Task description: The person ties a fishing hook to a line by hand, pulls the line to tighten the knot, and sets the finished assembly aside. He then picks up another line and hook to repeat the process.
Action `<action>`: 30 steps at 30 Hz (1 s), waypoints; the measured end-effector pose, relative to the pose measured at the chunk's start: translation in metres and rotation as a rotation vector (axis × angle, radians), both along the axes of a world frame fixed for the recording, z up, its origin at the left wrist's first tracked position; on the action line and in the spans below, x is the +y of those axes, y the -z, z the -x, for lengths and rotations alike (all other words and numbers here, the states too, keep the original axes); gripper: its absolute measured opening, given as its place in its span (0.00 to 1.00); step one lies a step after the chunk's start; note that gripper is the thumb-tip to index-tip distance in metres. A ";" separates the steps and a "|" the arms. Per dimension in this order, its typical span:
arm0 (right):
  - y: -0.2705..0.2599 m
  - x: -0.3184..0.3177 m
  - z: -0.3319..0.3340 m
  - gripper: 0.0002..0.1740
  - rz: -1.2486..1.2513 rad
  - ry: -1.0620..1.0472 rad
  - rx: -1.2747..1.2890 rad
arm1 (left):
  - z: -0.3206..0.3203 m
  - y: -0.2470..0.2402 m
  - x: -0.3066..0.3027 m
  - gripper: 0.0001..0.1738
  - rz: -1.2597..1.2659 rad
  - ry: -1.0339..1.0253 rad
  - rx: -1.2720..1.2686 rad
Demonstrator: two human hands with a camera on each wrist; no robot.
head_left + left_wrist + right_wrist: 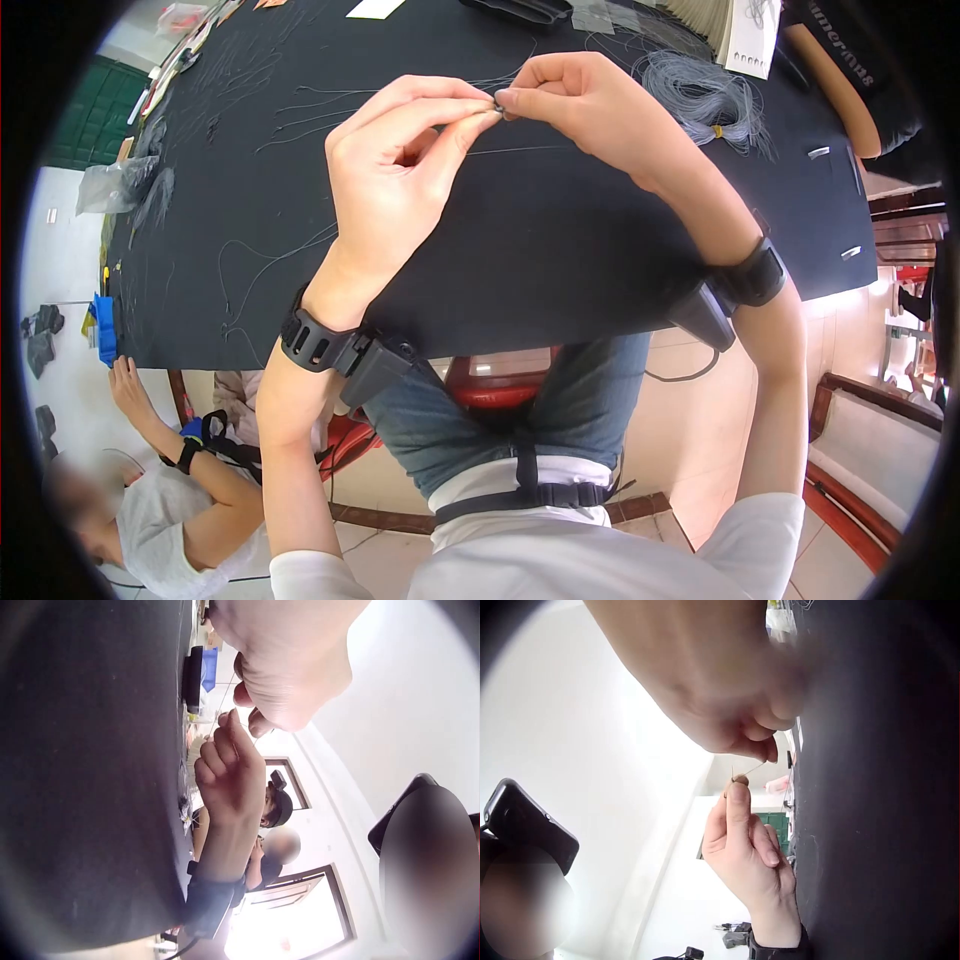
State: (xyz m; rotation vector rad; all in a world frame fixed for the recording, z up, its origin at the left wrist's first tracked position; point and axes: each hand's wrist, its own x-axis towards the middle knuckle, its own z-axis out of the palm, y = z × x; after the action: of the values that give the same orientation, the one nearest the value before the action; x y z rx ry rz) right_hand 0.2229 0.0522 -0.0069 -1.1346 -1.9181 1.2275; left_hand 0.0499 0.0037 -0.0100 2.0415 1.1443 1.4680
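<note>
Over the black-covered table, my left hand (390, 160) and right hand (610, 115) meet fingertip to fingertip. A thin cord (756, 768) runs between them in the right wrist view. The left thumb and index finger pinch it, with a short end standing up past the thumb tip. The right hand pinches the cord too, its other fingers curled in toward the palm. A tiny dark spot shows at the fingertips in the head view; I cannot tell whether it is a knot or a bead.
A coil of grey cord (690, 95) with a yellow tie lies right of my hands. Loose cord lengths (270, 265) spread leftward. White cards (748, 40) stand at the back right, and a blue container (105, 330) at the left edge. People sit at both sides.
</note>
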 end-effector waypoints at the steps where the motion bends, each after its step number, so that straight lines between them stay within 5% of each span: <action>1: 0.004 0.001 0.000 0.14 -0.037 0.002 -0.001 | 0.000 0.001 0.002 0.04 -0.015 -0.019 -0.010; 11: -0.013 -0.018 0.002 0.12 -0.113 -0.163 -0.025 | 0.009 0.011 0.017 0.04 -0.180 -0.141 0.174; 30: -0.015 -0.016 0.000 0.13 -0.010 -0.161 0.136 | -0.003 0.007 0.005 0.04 -0.139 0.061 0.329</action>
State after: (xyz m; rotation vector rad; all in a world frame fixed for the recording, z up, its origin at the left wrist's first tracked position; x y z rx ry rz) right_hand 0.2225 0.0363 0.0078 -0.8816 -1.9392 1.3424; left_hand 0.0526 0.0089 -0.0166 2.4599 1.1133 1.2435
